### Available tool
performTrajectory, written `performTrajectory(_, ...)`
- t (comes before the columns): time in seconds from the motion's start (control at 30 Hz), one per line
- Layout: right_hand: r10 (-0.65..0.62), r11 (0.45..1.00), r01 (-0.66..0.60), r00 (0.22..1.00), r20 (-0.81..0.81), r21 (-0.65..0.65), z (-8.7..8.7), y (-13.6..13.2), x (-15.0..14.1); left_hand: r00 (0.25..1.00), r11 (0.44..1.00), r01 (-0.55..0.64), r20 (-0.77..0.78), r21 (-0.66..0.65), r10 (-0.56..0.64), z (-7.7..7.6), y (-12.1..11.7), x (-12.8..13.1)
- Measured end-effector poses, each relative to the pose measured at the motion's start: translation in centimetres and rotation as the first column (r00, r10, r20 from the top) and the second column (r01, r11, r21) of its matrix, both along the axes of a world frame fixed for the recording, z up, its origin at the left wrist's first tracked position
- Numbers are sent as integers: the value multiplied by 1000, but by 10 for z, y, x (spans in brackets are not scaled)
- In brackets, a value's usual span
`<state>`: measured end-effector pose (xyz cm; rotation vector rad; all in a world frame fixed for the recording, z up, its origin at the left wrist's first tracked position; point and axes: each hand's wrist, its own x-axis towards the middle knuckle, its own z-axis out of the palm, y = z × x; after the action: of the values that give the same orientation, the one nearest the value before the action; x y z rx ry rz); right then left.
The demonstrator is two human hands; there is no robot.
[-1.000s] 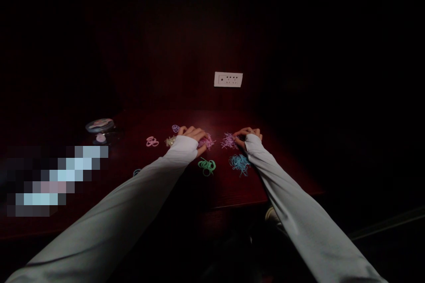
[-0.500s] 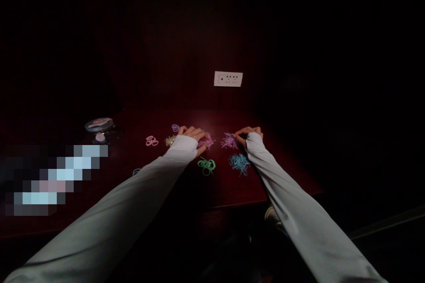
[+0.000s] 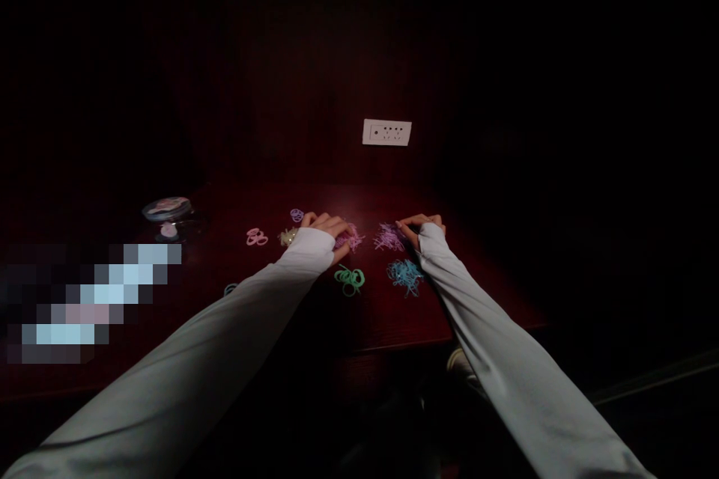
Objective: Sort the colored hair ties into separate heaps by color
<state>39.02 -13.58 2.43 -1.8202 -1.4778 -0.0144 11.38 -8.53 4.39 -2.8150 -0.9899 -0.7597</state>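
Observation:
My left hand (image 3: pixel 327 230) rests over a pile of pink elastic bands (image 3: pixel 353 238), its fingers spread and bent down, covering part of it. Just left of that hand lies a pile of pale yellow bands (image 3: pixel 287 237). At the right edge of a pile of purple bands (image 3: pixel 387 237) is my right hand (image 3: pixel 424 228), thumb and forefinger brought together. Whatever is between those fingertips is too small to make out. Nearer to me are green bands (image 3: pixel 349 280) and a pile of blue bands (image 3: pixel 404 277).
Pink rings (image 3: pixel 257 237) and small violet rings (image 3: pixel 296 215) lie further left on the dark red table (image 3: pixel 387 322). A clear lidded container (image 3: pixel 168 217) stands at the left, beside a blurred-out patch. A white socket plate (image 3: pixel 387 132) is on the wall behind.
Both hands stay almost where they were. The right thumb and forefinger reach slightly further out at the purple pile. The piles look the same.

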Motion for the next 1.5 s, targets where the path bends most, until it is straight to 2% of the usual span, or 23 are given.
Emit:
performTrajectory(0.3, 85, 994, -80, 995, 61, -80, -1, -2, -4, 1000, 1000, 12, -1, -14, -12, 0, 3, 1)
performTrajectory(0.73, 71, 989, -64, 996, 51, -133, -5, 1, -1, 1000, 999, 16, -11, -33, -16, -1, 4, 1)
performTrajectory(0.97, 70, 989, -65, 997, 35, -130, -4, 0, -1, 999, 999, 28, -15, -34, -28, -3, 7, 1)
performTrajectory(1.3, 73, 996, -73, 997, -2, -50, -4, 0, 0, 1000, 998, 28, 13, -52, -27, -4, 5, 1)
performTrajectory(1.4, 86, 996, -86, 996, 11, -29, -7, 4, 1, 998, 995, 29, 50, -99, -24, 2, 4, 4)
performTrajectory(1.5, 94, 995, -94, 995, 26, 13, -14, 10, 3, 997, 985, 39, 69, -165, -28, 15, 5, 19)
